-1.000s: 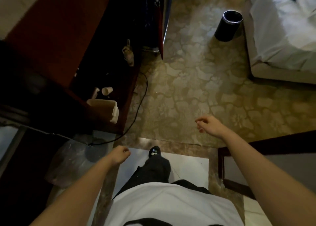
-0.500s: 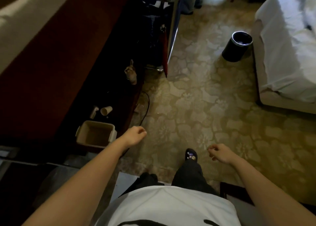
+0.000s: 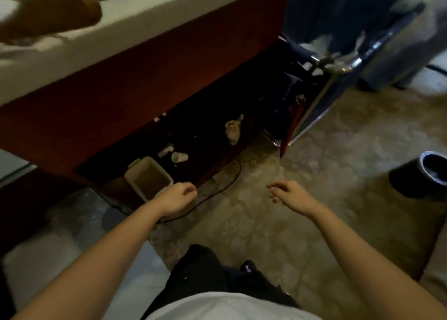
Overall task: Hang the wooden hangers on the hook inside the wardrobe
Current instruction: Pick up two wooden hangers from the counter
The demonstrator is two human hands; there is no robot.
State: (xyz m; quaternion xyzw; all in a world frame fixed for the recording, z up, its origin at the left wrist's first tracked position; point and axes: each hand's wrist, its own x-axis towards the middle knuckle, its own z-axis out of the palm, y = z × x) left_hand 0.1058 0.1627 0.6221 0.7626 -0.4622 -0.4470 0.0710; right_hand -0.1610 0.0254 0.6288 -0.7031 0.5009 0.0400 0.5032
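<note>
Two hands were out in front and neither held anything. The left hand (image 3: 176,198) and the right hand (image 3: 290,196) both had their fingers (image 3: 189,190) loosely curled round nothing. No wooden hanger, hook or wardrobe showed anywhere in the view, so the task's things lay somewhere outside it, and the hanging looked not yet begun.

The nearest hazard was probably the thin black cable (image 3: 215,194), which looped across the patterned carpet (image 3: 314,165) just past the left fingers and under that wrist. A dark shoe (image 3: 246,267) lay well below the fingers, and a step forward could snag the loop and cause a trip.

Just beyond the left fingers stood an open beige plastic box (image 3: 150,182), with a white paper cup (image 3: 179,157) lying on its side farther off. A careless foot might kick either. Well to the right of the right fingers stood a round black waste bin (image 3: 416,177), easy to knock in a turn. The dim light and smeared view suggested such low things could be missed.
</note>
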